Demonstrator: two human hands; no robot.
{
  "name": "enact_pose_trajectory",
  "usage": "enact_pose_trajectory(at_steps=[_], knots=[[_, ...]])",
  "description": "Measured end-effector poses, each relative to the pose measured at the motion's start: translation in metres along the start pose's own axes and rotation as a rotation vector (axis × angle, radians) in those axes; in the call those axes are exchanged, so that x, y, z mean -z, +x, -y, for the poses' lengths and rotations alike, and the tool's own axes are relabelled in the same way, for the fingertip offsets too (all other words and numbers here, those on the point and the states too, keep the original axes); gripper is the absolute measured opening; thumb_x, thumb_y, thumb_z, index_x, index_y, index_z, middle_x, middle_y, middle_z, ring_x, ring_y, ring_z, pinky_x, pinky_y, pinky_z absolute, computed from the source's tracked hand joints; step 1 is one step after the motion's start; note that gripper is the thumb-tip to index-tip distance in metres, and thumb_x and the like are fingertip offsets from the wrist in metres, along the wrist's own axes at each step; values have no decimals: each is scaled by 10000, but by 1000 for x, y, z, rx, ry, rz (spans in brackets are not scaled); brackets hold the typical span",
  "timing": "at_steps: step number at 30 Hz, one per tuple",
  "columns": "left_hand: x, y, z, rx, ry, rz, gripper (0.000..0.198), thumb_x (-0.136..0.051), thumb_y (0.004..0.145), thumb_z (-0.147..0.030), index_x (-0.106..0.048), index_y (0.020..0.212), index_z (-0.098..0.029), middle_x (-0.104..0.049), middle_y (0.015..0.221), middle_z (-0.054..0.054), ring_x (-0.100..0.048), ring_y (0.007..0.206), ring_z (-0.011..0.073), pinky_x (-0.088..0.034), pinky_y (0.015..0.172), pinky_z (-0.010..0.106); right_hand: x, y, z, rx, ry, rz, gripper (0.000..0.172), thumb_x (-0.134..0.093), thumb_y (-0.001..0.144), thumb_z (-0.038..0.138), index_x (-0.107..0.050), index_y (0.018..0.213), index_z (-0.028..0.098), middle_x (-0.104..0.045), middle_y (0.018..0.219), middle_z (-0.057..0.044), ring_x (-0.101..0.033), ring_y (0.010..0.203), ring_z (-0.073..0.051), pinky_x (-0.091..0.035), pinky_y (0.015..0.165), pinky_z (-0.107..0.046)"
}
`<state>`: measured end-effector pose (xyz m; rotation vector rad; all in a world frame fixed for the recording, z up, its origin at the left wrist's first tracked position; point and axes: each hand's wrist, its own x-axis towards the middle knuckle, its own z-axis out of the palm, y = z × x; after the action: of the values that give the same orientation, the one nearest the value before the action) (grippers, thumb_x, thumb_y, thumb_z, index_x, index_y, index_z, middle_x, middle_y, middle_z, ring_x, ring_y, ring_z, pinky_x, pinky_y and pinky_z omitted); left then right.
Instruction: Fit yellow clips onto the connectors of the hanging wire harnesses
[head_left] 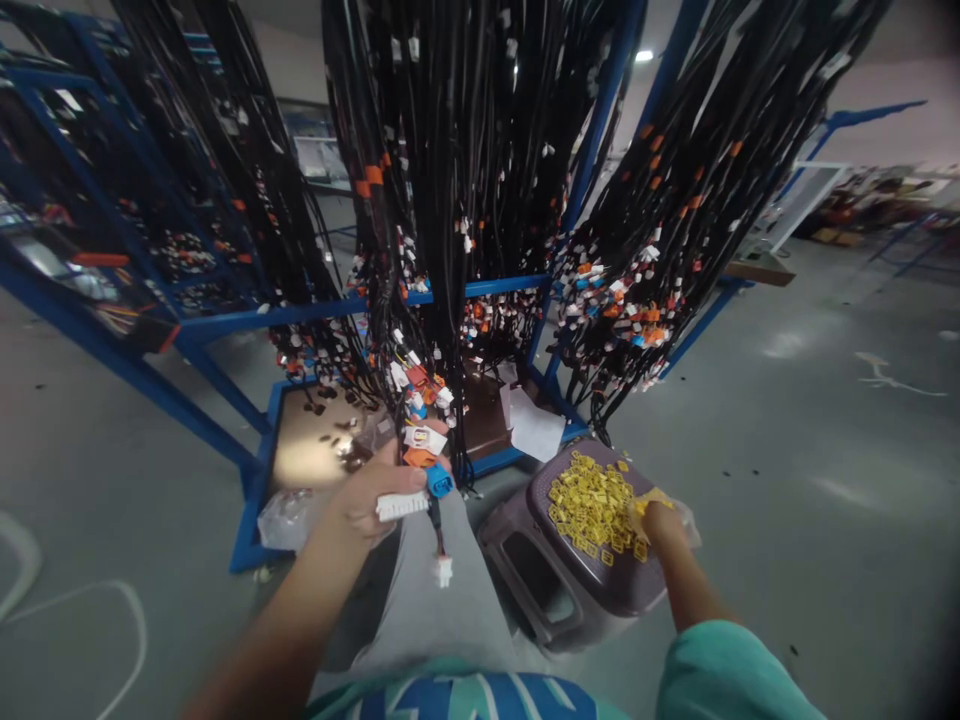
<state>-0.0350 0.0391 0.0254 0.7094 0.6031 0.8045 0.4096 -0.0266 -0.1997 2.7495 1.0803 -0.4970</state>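
A bunch of connectors is gripped in my left hand point(367, 495): a white one point(403, 505), a blue one point(439, 480), an orange one point(419, 457) and another white one point(424, 438). A small white connector point(444, 571) dangles below on a short cable. My right hand point(661, 522) is at the right edge of a pile of small yellow pieces point(592, 500) on a grey-brown plastic stool point(630, 592). Its fingers point down by a clear plastic bag point(688, 524) with yellow in it; the fingertips are hidden, so what they hold cannot be made out.
Black cable bundles point(442, 180) with many connectors hang from a blue metal frame point(300, 316) in front of me. White paper point(536, 425) and a plastic bag point(287, 518) lie low at the frame's base. More loaded racks stand at left.
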Motion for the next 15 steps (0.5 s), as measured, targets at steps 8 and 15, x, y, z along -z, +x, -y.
enact_pose_trajectory(at_steps=[8, 15], knots=[[9, -3, 3, -20, -25, 54, 763, -820, 491, -176, -546, 1203, -166, -666, 684, 15, -618, 557, 131, -451, 513, 199, 9, -8, 6, -10, -50, 20, 328, -402, 857, 72, -683, 1023, 53, -663, 1060, -231, -654, 1019, -267, -509, 790, -320], [10, -5, 3, -31, -59, 102, 791, -813, 496, -182, -511, 1226, -186, -682, 744, 27, -619, 561, 132, -449, 528, 214, 25, -20, 12, -16, -23, -76, 278, -485, 771, 58, -734, 893, 79, -701, 918, -222, -689, 917, -262, -508, 710, -283]])
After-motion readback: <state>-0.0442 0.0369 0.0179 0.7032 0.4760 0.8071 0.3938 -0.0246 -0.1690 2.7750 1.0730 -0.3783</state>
